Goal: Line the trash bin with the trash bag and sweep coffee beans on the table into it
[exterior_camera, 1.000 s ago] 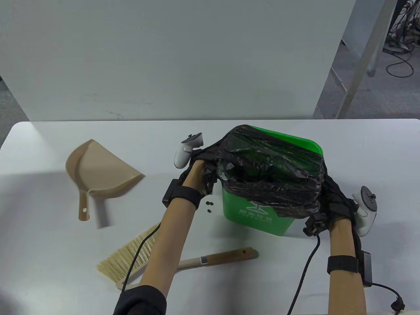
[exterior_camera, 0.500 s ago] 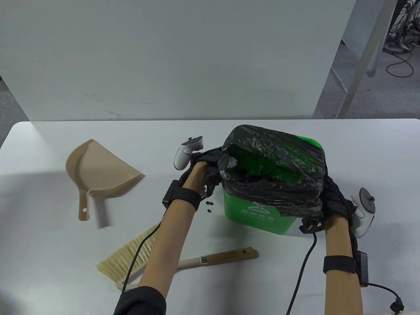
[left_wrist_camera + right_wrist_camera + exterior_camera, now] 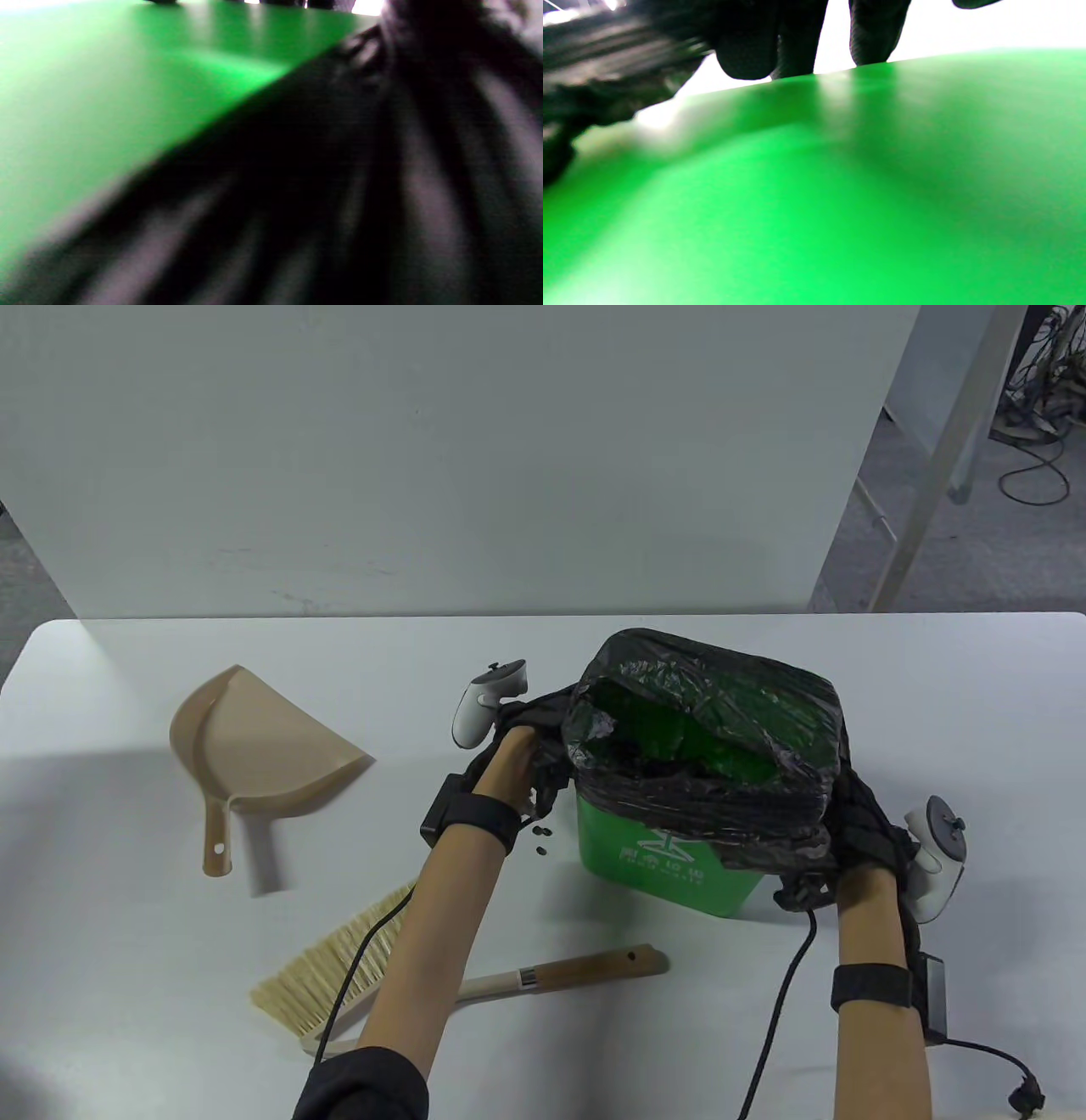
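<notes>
A green trash bin [image 3: 670, 857] stands on the table right of centre. A black trash bag [image 3: 704, 793] is stretched over its whole rim and hangs down inside. My left hand [image 3: 528, 745] grips the bag's edge at the bin's left side. At the bin's right side my right hand [image 3: 859, 838] grips the bag's folded edge. A few coffee beans [image 3: 540, 838] lie on the table just below my left wrist. The left wrist view is a blur of the green bin wall [image 3: 106, 84] and the bag [image 3: 339, 190]. The right wrist view shows gloved fingers [image 3: 746, 46] over the bin wall [image 3: 840, 190].
A beige dustpan [image 3: 254, 746] lies at the left of the white table [image 3: 102, 899]. A brush with pale bristles [image 3: 331, 967] and a wooden handle [image 3: 585, 967] lies near the front, under my left forearm. Glove cables trail off the front edge.
The bag has been pulled over the bin's far right corner, so the green rim no longer shows. Both hands have drawn the bag's edge slightly lower on the sides.
</notes>
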A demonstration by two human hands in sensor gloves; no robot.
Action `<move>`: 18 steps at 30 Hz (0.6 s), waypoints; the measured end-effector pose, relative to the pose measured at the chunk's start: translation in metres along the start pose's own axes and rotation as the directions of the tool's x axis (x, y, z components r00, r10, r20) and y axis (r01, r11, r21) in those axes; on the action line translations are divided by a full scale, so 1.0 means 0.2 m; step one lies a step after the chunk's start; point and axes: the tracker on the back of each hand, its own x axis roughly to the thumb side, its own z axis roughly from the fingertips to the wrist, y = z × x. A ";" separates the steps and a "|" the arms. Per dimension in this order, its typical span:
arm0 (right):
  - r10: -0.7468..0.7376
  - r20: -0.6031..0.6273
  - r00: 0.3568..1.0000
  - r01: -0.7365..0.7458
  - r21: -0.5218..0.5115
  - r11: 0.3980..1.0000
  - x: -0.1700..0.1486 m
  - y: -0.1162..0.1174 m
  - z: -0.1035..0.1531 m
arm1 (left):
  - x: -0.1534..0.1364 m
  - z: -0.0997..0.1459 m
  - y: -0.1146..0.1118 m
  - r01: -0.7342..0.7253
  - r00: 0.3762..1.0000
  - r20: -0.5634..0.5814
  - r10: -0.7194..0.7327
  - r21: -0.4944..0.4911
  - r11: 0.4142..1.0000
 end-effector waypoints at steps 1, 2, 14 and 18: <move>0.011 -0.002 1.000 -0.011 -0.009 1.000 0.00 0.00 0.00 | 0.00 0.00 0.00 0.001 1.000 -0.009 -0.001 0.010 1.000; 0.020 -0.011 1.000 -0.021 -0.028 0.999 0.01 0.01 0.01 | 0.00 0.00 0.00 0.008 1.000 -0.016 -0.007 0.023 1.000; 0.057 -0.109 0.992 -0.069 -0.112 0.991 0.01 0.03 0.10 | -0.01 0.05 0.01 0.056 0.998 -0.028 -0.054 0.095 0.994; 0.048 -0.114 0.992 -0.064 -0.149 0.987 0.02 0.02 0.10 | 0.00 0.07 0.00 0.063 0.998 0.015 -0.065 0.113 0.992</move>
